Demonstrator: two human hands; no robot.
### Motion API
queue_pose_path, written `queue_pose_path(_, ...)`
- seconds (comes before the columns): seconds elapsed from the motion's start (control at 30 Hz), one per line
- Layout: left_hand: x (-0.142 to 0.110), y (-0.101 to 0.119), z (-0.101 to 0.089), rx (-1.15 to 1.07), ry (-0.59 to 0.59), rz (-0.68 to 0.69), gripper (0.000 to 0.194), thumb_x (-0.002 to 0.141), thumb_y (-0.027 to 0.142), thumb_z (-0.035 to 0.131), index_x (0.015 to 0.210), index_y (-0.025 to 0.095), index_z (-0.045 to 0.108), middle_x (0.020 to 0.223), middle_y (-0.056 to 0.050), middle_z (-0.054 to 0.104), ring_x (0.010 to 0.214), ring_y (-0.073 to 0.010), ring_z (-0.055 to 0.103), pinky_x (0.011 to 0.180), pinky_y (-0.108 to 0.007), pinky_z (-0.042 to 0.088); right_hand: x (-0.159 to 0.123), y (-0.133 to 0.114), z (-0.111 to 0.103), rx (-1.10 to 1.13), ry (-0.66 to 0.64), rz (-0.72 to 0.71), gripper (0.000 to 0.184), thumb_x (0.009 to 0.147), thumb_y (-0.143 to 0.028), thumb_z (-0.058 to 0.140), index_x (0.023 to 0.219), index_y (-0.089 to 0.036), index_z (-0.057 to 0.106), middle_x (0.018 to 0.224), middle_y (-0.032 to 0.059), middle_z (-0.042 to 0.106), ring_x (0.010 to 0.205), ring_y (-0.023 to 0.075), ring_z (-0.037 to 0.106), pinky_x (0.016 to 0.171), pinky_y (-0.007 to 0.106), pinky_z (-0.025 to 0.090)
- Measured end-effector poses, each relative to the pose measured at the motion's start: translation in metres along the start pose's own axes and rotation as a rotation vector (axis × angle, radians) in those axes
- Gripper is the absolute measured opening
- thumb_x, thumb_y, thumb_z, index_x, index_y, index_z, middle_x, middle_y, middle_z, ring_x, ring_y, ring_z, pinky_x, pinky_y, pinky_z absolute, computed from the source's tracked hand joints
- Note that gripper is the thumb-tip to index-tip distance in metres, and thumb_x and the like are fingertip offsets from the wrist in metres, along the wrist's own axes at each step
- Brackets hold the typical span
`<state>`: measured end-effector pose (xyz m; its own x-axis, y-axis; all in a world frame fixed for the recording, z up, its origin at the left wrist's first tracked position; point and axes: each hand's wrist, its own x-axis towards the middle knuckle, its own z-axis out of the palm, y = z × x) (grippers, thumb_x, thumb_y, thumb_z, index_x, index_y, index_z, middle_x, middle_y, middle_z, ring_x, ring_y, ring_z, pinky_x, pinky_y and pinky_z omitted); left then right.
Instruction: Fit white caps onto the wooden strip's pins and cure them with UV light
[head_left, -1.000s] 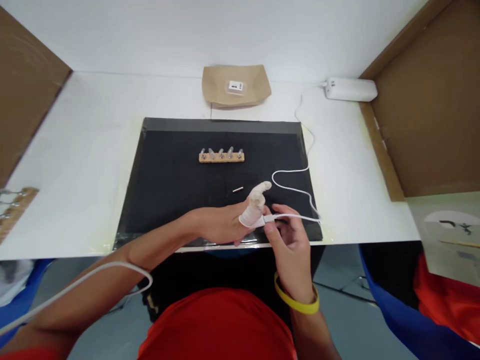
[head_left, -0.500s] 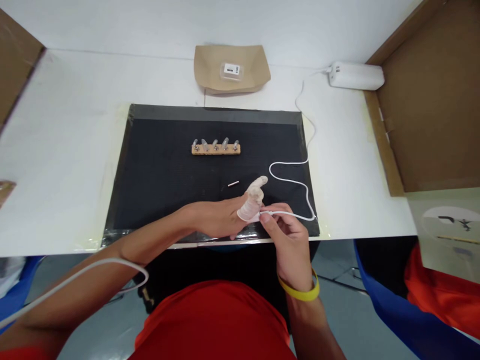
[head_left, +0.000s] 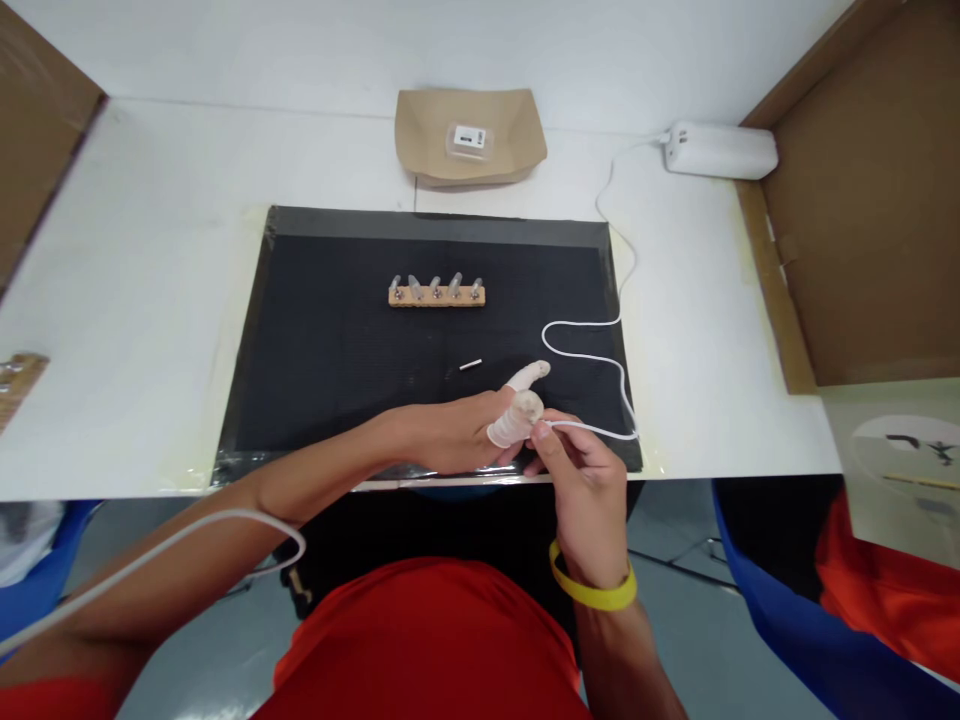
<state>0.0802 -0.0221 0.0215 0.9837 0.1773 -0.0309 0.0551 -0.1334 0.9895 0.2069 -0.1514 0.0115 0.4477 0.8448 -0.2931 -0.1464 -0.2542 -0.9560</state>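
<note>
My left hand reaches in from the left over the front of the black mat. White finger covers sit on two of its fingers, which are stretched out and apart; its lower fingers are partly hidden. Beside them, my right hand pinches the end of a thin white cable between thumb and forefinger. That cable end lies close against the left hand, and whether it touches cannot be made out. A short silvery-white rod rests on the mat just beyond the left hand.
Farther back on the mat, a cardboard strip holds several clear-capped pieces. Behind stands a brown paper tray with a small clear labelled box. A white power unit is at the back right; cardboard walls flank both sides.
The view has shifted slightly. The right hand's fingertips have moved up against the covered finger of my left hand, still with the cable. The left hand has turned a little.
</note>
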Motion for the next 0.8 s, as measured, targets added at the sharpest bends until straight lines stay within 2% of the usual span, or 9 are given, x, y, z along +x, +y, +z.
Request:
queue_pose_path(0.1, 0.002, -0.001, 0.0, 0.026, -0.025, 0.014, 0.073, 0.103, 0.075, 0.0, 0.074, 0.022, 0.041, 0.062, 0.004, 0.043, 0.061, -0.0132, 0.048, 0.103, -0.045, 0.05, -0.001, 0.0, 0.003, 0.017, 0.005, 0.018, 0.018, 0.092, -0.039, 0.076, 0.089, -0.023, 0.082, 0.081, 0.001, 0.075, 0.053, 0.0096, 0.06, 0.057, 0.026, 0.058)
queue_pose_path(0.2, 0.002, -0.007, 0.002, 0.022, -0.028, -0.031, 0.079, 0.101, 0.077, -0.001, 0.08, 0.02, 0.049, 0.062, 0.004, 0.043, 0.058, -0.012, 0.047, 0.083, -0.036, 0.055, 0.0, 0.002, 0.004, 0.003, 0.029, 0.0, 0.019, 0.092, -0.039, 0.076, 0.087, -0.022, 0.082, 0.082, 0.0026, 0.076, 0.057, 0.0127, 0.065, 0.066, 0.032, 0.063)
queue_pose_path(0.27, 0.001, -0.012, 0.003, -0.013, -0.027, -0.11, 0.082, 0.101, 0.08, 0.005, 0.091, 0.018, 0.058, 0.065, 0.004, 0.045, 0.055, -0.0103, 0.048, 0.066, -0.028, 0.053, 0.001, 0.003, 0.004, -0.024, 0.047, -0.021, 0.019, 0.092, -0.039, 0.076, 0.086, -0.021, 0.082, 0.084, 0.0035, 0.078, 0.061, 0.0145, 0.068, 0.07, 0.034, 0.063)
queue_pose_path(0.33, 0.0, -0.017, 0.003, -0.055, -0.035, -0.196, 0.079, 0.101, 0.082, 0.018, 0.102, 0.017, 0.062, 0.07, 0.003, 0.049, 0.052, -0.0088, 0.051, 0.055, -0.023, 0.05, 0.002, 0.005, 0.003, -0.054, 0.063, -0.031, 0.019, 0.092, -0.039, 0.076, 0.087, -0.021, 0.083, 0.087, 0.0044, 0.079, 0.064, 0.0156, 0.07, 0.07, 0.034, 0.062)
queue_pose_path(0.4, -0.001, -0.02, 0.003, -0.087, -0.038, -0.243, 0.079, 0.1, 0.083, 0.025, 0.109, 0.015, 0.064, 0.075, 0.003, 0.051, 0.053, -0.0086, 0.055, 0.051, -0.021, 0.049, 0.003, 0.005, 0.002, -0.07, 0.068, -0.034, 0.019, 0.093, -0.038, 0.075, 0.089, -0.021, 0.083, 0.088, 0.0048, 0.08, 0.066, 0.0165, 0.072, 0.069, 0.033, 0.061)
queue_pose_path(0.5, -0.001, -0.02, 0.003, -0.098, -0.028, -0.246, 0.078, 0.103, 0.078, 0.022, 0.11, 0.014, 0.064, 0.076, 0.002, 0.049, 0.055, -0.0086, 0.056, 0.05, -0.02, 0.051, 0.004, 0.006, 0.002, -0.056, 0.066, -0.032, 0.019, 0.093, -0.038, 0.075, 0.086, -0.021, 0.082, 0.088, 0.0045, 0.081, 0.068, 0.0172, 0.074, 0.07, 0.032, 0.061)
queue_pose_path(0.67, 0.003, -0.017, 0.003, -0.082, -0.03, -0.226, 0.061, 0.109, 0.065, 0.031, 0.12, 0.015, 0.065, 0.078, 0.001, 0.051, 0.056, -0.0078, 0.054, 0.049, -0.017, 0.05, 0.006, 0.008, 0.002, -0.025, 0.061, -0.025, 0.019, 0.092, -0.038, 0.076, 0.086, -0.021, 0.081, 0.078, 0.0026, 0.079, 0.065, 0.0169, 0.074, 0.069, 0.031, 0.062)
queue_pose_path(0.8, 0.003, -0.018, 0.003, -0.073, -0.041, -0.203, 0.054, 0.109, 0.059, 0.038, 0.132, 0.016, 0.061, 0.081, 0.001, 0.053, 0.056, -0.0077, 0.054, 0.047, -0.016, 0.048, 0.008, 0.01, 0.001, -0.034, 0.056, -0.022, 0.023, 0.089, -0.042, 0.078, 0.084, -0.02, 0.079, 0.083, 0.0049, 0.08, 0.067, 0.0192, 0.076, 0.068, 0.034, 0.064)
